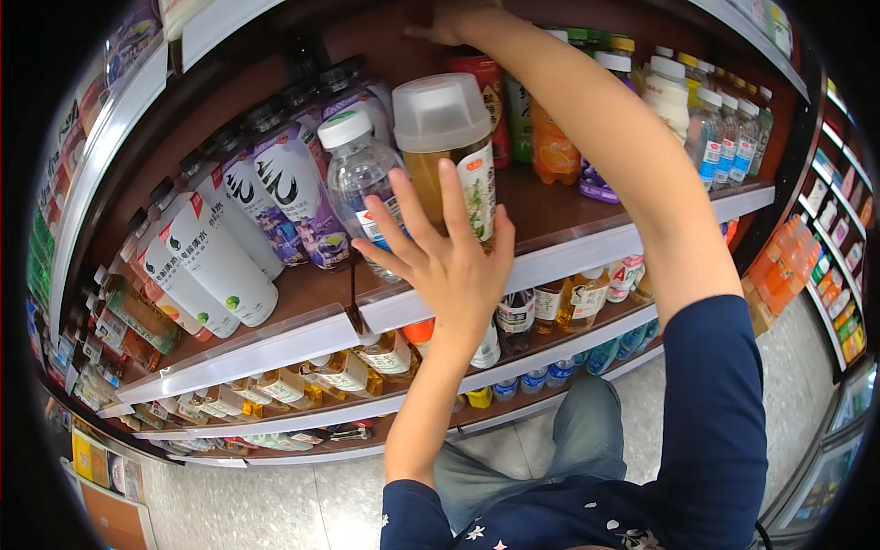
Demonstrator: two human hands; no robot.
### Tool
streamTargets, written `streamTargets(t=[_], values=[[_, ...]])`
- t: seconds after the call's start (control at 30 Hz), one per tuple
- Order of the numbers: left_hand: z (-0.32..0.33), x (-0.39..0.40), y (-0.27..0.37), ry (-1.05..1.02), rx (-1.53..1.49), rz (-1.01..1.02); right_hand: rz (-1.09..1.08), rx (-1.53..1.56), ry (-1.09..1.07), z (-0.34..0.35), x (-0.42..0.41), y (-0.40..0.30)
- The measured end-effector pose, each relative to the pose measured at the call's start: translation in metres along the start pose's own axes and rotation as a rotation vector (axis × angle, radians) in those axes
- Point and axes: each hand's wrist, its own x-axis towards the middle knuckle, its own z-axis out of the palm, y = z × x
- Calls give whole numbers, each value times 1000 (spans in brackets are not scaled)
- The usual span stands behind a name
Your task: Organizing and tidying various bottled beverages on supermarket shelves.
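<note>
My left hand (447, 254), fingers spread, is at the front edge of a brown shelf. It lies over a clear plastic bottle with a white cap (347, 137) and a large bottle with a translucent cup-like lid (443, 117); whether it touches them I cannot tell. My right arm reaches over the shelf towards its back. Only part of my right hand (447, 24) shows, blurred and dark at the top, and what it holds is hidden. Below that hand stands a red package (481, 75), and an orange drink bottle (553, 148) is beneath my forearm.
Purple-labelled bottles (295, 185) and white bottles (230, 275) stand on the shelf's left part. Small clear bottles (705, 130) stand at its right. A white price rail (577, 258) runs along the front edge. Lower shelves hold tea bottles (344, 371). Wrapped orange bottles (784, 254) are at the right.
</note>
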Motion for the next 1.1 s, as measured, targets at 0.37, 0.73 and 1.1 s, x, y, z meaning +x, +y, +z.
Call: streamTargets(t=[0.37, 0.73, 1.1], values=[[11, 2, -9, 59, 39, 60, 161, 118, -26, 30, 26, -4], [9, 1, -5, 86, -35, 39, 100, 169, 91, -15, -26, 5], [4, 5, 1, 56, -18, 32, -14, 287, 317, -77, -85, 29]])
